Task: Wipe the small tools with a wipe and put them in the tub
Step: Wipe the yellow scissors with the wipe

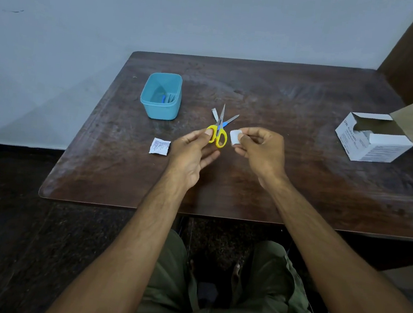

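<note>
My left hand [195, 152] grips the yellow-handled scissors [218, 132] by one handle loop, blades pointing away from me. A small white wipe [234, 137] is pinched between thumb and fingers of my right hand [261, 149], just right of the scissors' handles and apart from them. Behind the scissors, a metal nail clipper [215, 114] and a blue-handled metal tool [229, 122] lie on the table. At the back left stands the blue tub [161, 96], with a couple of small tools inside, one of them blue.
A torn white wipe sachet [159, 146] lies on the dark wooden table [273, 189] left of my left hand. An open white box of wipes [375, 138] stands at the right edge. A wall runs behind the table.
</note>
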Demonstrator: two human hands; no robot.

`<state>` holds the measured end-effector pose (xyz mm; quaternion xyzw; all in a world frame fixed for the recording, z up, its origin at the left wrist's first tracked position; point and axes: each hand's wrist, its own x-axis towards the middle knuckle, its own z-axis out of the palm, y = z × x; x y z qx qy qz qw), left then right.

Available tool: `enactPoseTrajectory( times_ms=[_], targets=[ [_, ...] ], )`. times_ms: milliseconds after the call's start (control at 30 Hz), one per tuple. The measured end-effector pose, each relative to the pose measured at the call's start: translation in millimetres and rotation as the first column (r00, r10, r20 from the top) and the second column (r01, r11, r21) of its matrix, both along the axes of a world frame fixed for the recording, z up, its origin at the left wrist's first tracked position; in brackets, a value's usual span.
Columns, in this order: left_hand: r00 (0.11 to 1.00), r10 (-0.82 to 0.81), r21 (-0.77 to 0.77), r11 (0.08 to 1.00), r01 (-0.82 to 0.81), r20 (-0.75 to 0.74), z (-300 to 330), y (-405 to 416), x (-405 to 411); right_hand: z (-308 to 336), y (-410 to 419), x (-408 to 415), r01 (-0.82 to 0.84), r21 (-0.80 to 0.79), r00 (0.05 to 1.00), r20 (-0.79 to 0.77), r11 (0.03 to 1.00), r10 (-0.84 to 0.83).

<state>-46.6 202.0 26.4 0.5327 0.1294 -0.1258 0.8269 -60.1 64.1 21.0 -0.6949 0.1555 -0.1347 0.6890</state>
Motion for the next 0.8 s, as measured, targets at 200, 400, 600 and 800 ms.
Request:
enactPoseTrajectory(
  times_ms=[200, 400, 600, 800],
  targets=[
    [0.999, 0.024, -0.085, 0.996, -0.021, 0.025, -3.8, -0.1, 0.7, -5.6, 14.4, 9.1, -0.047, -0.160, 0.996, 0.064, 0.986, 0.058],
    [0.994, 0.088, -0.066, 0.994, -0.084, 0.067, -1.4, 10.4, 6.0, -9.6, 18.7, 17.8, -0.040, -0.126, 0.997, 0.060, 0.991, 0.048],
    [0.957, 0.150, 0.254, 0.943, -0.213, 0.247, 20.5, 36.9, 33.0, -8.9, 20.6, 27.1, -0.038, -0.088, 0.998, 0.049, 0.995, 0.043],
    [0.888, -0.025, 0.746, 0.553, -0.370, 0.460, 45.9, 66.5, 91.5, -13.7, 22.9, 29.5, -0.041, -0.124, 0.997, 0.053, 0.991, 0.048]
  ],
)
